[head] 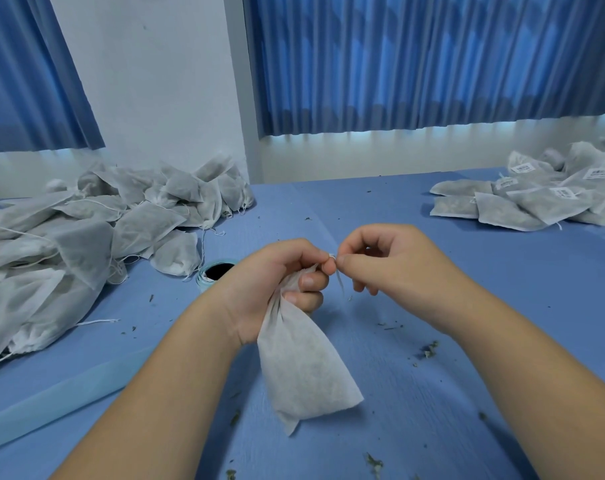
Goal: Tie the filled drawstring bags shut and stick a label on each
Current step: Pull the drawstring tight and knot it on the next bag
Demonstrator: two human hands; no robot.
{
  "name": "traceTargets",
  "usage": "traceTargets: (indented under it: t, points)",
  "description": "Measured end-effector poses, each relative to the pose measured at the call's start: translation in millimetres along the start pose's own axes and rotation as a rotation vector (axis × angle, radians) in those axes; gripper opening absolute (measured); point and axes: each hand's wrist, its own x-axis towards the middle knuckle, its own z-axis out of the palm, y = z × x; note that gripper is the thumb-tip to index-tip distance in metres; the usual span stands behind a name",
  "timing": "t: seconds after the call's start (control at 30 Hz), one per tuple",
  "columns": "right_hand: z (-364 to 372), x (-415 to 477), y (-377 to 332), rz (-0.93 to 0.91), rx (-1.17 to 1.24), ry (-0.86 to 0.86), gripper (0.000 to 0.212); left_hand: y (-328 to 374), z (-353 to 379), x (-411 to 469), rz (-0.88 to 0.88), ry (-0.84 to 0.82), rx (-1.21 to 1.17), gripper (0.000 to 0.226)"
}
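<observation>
A filled white drawstring bag [304,368] hangs over the blue table, its gathered neck gripped in my left hand [276,282]. My right hand [391,261] pinches the bag's white drawstring [332,257] just above the neck, fingertip to thumb, close against my left fingers. A short end of string dangles below the pinch. A roll of labels [215,271] lies on the table just left of my left hand, partly hidden by it.
A big heap of unlabelled filled bags [96,230] covers the left of the blue table [467,341]. Labelled bags [543,195] lie stacked at the far right. A pale blue backing strip [51,403] runs along the near left. Dried herb crumbs are scattered around.
</observation>
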Motion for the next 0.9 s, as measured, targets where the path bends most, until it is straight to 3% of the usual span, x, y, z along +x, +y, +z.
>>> traceTargets:
  t: [0.2, 0.47, 0.67, 0.8, 0.9]
  points:
    - [-1, 0, 2, 0.001, -0.018, -0.044, 0.009, 0, 3, -3, 0.016, -0.006, 0.077, 0.011]
    - [-6, -4, -6, -0.006, 0.025, -0.086, 0.007, 0, 9, -6, 0.172, 0.055, 0.271, 0.016]
    - [-8, -3, -3, 0.003, -0.005, -0.125, 0.016, -1, 13, -8, 0.223, 0.131, 0.310, 0.010]
    - [-9, -3, -3, 0.008, -0.014, -0.126, 0.007, -3, 15, -7, 0.293, 0.160, 0.331, 0.026]
    - [-10, -2, -3, 0.013, -0.011, -0.117, 0.009, -4, 15, -6, 0.325, 0.162, 0.340, 0.022]
